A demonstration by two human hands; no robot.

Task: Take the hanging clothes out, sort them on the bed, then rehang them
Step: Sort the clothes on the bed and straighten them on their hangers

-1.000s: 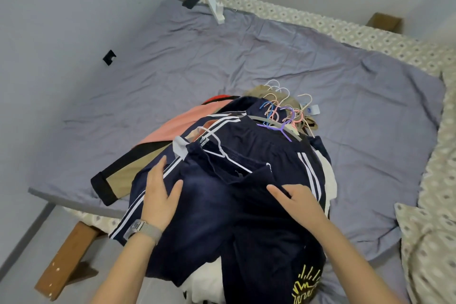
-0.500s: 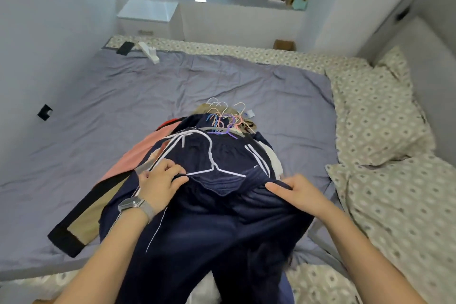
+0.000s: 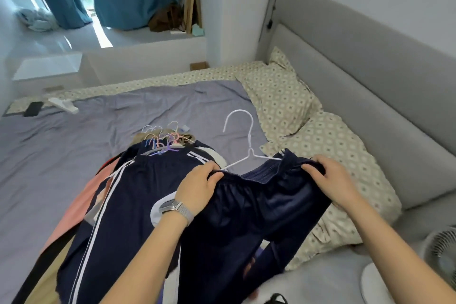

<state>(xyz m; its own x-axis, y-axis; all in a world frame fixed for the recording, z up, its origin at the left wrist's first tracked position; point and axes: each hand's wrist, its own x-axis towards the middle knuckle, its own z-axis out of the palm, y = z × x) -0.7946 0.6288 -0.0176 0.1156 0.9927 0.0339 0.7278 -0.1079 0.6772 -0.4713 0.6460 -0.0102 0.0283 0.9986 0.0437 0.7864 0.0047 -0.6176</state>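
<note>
Navy trousers (image 3: 259, 207) now lifted rightward off the pile (image 3: 138, 195). Left hand (image 3: 197, 186) and right hand (image 3: 332, 180) both pinch the waistband, keeping white hanger (image 3: 248, 140) threaded beyond the fingers.

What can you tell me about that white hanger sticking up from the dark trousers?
The white hanger is thin, apparently coated wire, with a round open hook at the top and a short twisted neck. It stands tilted above the grey bedsheet, hook pointing left. Its two arms slope down into the waistband of the navy trousers, which hide its lower part. The left hand and right hand grip the waistband at either end.
</note>
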